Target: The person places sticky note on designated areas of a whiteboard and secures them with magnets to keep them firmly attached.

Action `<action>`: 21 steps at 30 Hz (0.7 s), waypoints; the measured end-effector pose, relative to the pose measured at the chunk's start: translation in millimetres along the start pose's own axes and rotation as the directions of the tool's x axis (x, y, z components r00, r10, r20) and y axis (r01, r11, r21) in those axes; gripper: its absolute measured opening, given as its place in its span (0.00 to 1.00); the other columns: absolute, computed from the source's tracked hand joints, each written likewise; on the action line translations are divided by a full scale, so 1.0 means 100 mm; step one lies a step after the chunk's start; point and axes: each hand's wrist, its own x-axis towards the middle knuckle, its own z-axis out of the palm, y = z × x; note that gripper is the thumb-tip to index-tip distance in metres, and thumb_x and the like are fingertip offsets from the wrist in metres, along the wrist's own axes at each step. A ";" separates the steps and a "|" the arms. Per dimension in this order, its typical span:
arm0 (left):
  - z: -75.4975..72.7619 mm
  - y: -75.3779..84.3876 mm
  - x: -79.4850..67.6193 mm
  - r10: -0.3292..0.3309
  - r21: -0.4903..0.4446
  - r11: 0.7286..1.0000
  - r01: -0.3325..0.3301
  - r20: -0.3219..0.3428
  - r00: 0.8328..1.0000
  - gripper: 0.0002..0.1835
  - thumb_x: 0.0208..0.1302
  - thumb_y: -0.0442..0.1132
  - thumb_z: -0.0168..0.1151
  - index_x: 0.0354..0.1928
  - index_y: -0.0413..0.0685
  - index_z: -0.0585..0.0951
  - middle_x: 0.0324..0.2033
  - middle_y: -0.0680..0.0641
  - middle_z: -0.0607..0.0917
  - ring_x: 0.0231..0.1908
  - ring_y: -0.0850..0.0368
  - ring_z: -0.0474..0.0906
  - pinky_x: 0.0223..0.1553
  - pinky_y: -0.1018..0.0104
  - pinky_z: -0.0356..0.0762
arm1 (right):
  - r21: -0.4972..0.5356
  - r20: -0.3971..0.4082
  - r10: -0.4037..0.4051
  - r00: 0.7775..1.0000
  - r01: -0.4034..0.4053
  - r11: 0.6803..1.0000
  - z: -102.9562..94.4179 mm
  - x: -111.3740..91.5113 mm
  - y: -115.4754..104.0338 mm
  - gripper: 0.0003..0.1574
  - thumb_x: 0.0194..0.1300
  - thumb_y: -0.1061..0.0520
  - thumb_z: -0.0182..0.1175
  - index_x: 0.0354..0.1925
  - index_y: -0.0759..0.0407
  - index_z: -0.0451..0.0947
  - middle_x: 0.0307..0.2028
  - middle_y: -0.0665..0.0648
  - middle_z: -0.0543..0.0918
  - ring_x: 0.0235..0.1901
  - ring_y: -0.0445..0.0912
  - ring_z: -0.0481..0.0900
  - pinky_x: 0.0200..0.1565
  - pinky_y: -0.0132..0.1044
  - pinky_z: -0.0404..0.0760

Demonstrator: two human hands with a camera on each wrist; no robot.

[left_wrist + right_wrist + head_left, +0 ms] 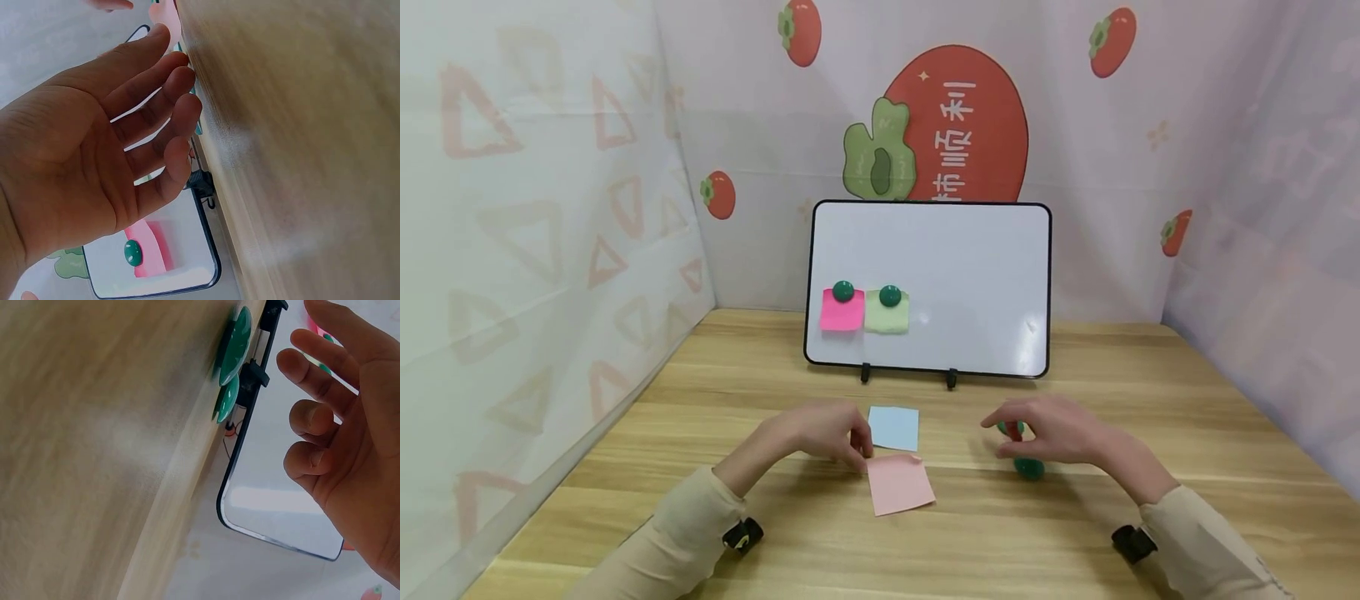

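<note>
**Loose-fingered hands beside sticky notes and magnets**

Clock directions start from the pale pink sticky note (901, 486), lying on a wood-grain table (850, 558). It should be very light, limp and easily creased; its slightly lifted corner at 1 o'clock looks the best hold. At 10 o'clock, the left hand (829, 432) has relaxed fingers, seemingly empty; whether it touches the note I cannot tell. Around 2 o'clock, the empty right hand (1060, 429), thumb and forefinger apart, hovers over two green domed magnets (1028, 468), probably hard and slick, best pinched by their rims. At 12 lies a light blue sticky note (895, 428); beyond, a whiteboard (977, 275) holds a hot pink note (842, 317) and pale green note (887, 318), before persimmon-print fabric (752, 108).
</note>
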 end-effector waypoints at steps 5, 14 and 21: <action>0.00 0.01 -0.02 -0.011 0.038 0.999 0.012 -0.013 1.000 0.04 0.55 0.43 0.75 0.31 0.59 0.87 0.25 0.62 0.81 0.27 0.67 0.72 0.31 0.70 0.70 | 0.080 0.047 -0.004 0.999 0.000 0.997 -0.06 -0.02 0.02 0.23 0.65 0.45 0.66 0.56 0.48 0.81 0.29 0.34 0.76 0.26 0.34 0.72 0.29 0.27 0.70; 0.04 -0.02 0.02 -0.015 0.083 0.996 0.016 -0.020 1.000 0.04 0.56 0.46 0.74 0.30 0.63 0.86 0.25 0.64 0.80 0.27 0.69 0.71 0.31 0.70 0.69 | 0.264 0.153 0.035 0.988 -0.075 0.962 -0.07 -0.10 0.18 0.24 0.64 0.43 0.66 0.56 0.49 0.80 0.28 0.39 0.77 0.26 0.34 0.71 0.29 0.30 0.72; 0.04 -0.02 0.04 0.016 0.067 0.998 -0.014 -0.026 1.000 0.06 0.54 0.49 0.75 0.27 0.63 0.85 0.24 0.63 0.80 0.27 0.68 0.71 0.30 0.70 0.68 | 0.365 0.180 0.025 0.983 -0.091 0.927 -0.01 -0.13 0.30 0.25 0.62 0.45 0.69 0.56 0.48 0.81 0.26 0.41 0.79 0.24 0.34 0.70 0.28 0.29 0.71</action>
